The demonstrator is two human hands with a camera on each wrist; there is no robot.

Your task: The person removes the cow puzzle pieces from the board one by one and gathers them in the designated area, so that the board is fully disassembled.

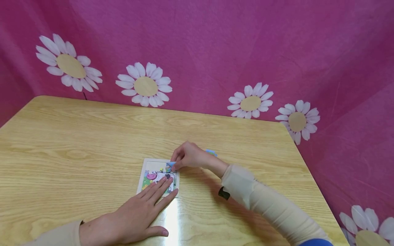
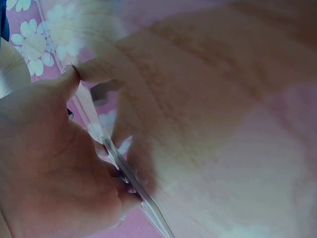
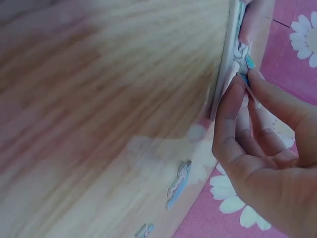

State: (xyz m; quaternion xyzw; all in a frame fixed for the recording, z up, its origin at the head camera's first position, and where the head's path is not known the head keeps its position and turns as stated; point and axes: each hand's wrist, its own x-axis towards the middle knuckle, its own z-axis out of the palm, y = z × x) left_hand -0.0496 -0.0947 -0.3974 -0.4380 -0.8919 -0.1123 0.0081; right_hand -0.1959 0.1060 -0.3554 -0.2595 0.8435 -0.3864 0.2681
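A small cow jigsaw puzzle in a pale frame [image 1: 142, 177] lies on the table, its lower part filled with a picture of a white cow with a pink muzzle. My left hand [image 1: 138, 208] rests on the lower part of it with fingers straight and spread. At the upper right corner of the frame, my right hand [image 1: 189, 156] pinches a blue puzzle piece [image 1: 170, 165] between thumb and fingers. The right wrist view shows that piece [image 3: 249, 62] tilted at the fingertips. Bare backing shows at the frame's upper left.
Beyond my right hand lies a loose blue and green piece [image 1: 211, 152], partly hidden by the wrist. In the right wrist view two loose pieces appear, a larger one [image 3: 179, 184] and a smaller one [image 3: 144, 230]. A pink daisy-patterned cloth [image 1: 197, 61] hangs behind the wooden table [image 1: 77, 143].
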